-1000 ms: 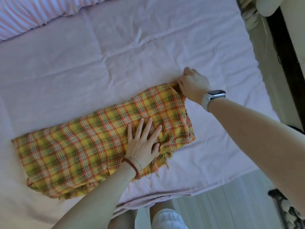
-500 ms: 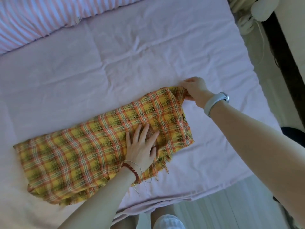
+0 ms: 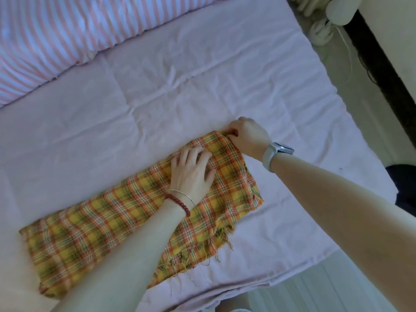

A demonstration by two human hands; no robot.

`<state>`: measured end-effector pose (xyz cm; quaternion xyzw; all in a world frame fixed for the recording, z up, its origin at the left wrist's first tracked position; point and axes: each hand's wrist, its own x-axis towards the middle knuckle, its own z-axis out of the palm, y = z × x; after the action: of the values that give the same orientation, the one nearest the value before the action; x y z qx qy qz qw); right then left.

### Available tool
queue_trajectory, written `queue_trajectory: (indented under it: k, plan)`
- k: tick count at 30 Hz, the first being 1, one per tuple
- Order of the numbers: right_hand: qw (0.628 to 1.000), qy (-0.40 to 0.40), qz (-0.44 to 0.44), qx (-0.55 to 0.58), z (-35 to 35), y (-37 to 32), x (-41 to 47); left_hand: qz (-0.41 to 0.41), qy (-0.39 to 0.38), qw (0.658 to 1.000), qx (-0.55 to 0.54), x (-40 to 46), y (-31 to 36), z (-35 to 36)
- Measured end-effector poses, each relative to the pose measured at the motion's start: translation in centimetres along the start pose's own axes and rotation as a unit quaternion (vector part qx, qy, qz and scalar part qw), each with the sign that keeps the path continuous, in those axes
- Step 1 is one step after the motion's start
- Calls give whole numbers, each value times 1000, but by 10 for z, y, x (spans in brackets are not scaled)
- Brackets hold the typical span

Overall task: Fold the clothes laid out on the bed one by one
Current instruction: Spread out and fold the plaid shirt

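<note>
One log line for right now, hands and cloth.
yellow-orange plaid fringed cloth flat on pink bedsheet | left hand pressing cloth | right hand pinching far corner

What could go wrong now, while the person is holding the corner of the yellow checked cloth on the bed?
1. The right hand pinches only the far corner of the cloth; a pull may drag the layers out of line, since the left hand presses just one spot near it.
2. The frayed fringe at the near edge hangs loose and could get tucked unevenly into the next fold.
3. The sheet is already wrinkled, so sliding the cloth may bunch it.
</note>
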<state>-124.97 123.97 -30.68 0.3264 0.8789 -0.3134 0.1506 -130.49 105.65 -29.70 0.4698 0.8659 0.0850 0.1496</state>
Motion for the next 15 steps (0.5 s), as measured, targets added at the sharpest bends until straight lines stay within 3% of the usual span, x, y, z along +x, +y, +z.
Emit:
queue_trajectory:
  k: [4, 8, 10, 12, 15]
  plan:
    - [999, -15, -28, -44, -2, 1, 3, -21, -35, 999, -1, -13, -4, 19]
    - [999, 32, 17, 31, -17, 6, 8, -12, -88, 996, 29, -17, -13, 29]
    - [999, 28, 31, 8, -23, 8, 9, -10, -101, 994, 38, -19, -16, 33]
    - [998, 11, 63, 2, -20, 6, 10, -7, -106, 993, 47, -20, -17, 35]
    - [980, -13, 161, 115, -11, -6, 15, -10, -108, 993, 50, -20, -18, 36]
